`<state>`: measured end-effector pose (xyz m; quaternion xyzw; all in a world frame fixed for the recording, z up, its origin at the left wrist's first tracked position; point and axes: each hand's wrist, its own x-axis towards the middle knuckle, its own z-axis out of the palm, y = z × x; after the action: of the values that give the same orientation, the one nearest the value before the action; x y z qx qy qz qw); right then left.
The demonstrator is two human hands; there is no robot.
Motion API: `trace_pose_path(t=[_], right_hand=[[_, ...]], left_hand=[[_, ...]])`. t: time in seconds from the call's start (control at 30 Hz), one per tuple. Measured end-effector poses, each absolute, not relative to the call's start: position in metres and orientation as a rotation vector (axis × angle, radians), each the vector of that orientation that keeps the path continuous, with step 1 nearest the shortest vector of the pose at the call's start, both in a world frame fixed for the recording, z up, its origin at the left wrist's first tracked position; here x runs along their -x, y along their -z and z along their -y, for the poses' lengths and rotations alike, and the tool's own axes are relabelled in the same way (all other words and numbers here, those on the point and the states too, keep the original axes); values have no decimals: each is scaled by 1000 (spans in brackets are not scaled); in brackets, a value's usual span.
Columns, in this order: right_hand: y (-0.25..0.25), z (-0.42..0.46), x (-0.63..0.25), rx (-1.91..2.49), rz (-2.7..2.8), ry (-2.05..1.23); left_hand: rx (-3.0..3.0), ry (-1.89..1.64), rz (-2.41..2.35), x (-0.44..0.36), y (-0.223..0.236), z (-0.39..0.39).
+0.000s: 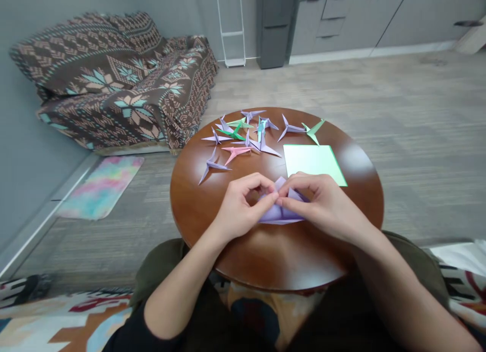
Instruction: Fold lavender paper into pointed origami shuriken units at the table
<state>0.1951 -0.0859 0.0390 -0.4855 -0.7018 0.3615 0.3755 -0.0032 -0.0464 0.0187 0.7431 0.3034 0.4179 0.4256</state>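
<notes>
A partly folded sheet of purple origami paper lies near the middle of the round table, directly under both hands. My left hand pinches it between thumb and forefinger from the left. From the right, my right hand pinches the same paper, its fingertips meeting those of the left. The fingers cover much of the paper's centre, so the exact fold there is hidden. Just beyond the right hand lies a stack of light green paper, flat on the table.
Several folded paper figures stand at the far left of the wooden table, among them a pink one, a purple one and a light green one. A patterned sofa and a pastel mat are beyond.
</notes>
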Motion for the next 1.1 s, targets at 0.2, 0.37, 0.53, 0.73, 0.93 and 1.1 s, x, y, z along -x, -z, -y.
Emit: trace_pose_path(t=[0.2, 0.37, 0.53, 0.73, 0.93, 1.1], right_hand=[[-39, 86, -195, 1211, 1767, -914], [-43, 88, -194, 1212, 1838, -917], [-46, 89, -192, 1192, 1892, -856], [-44, 86, -191, 1206, 1900, -725], [-43, 86, -192, 1166, 1912, -740], [-46, 87, -195, 1214, 1970, -741]], left_hand=[[-1837, -1068, -751, 1, -15, 45], [-1907, -1107, -747, 7, -20, 43], [-2027, -1126, -727, 16, -31, 41], [-2213, -959, -714, 15, -34, 44], [-2208, -1008, -687, 12, -31, 46], [-2224, -1055, -676, 13, -32, 45]])
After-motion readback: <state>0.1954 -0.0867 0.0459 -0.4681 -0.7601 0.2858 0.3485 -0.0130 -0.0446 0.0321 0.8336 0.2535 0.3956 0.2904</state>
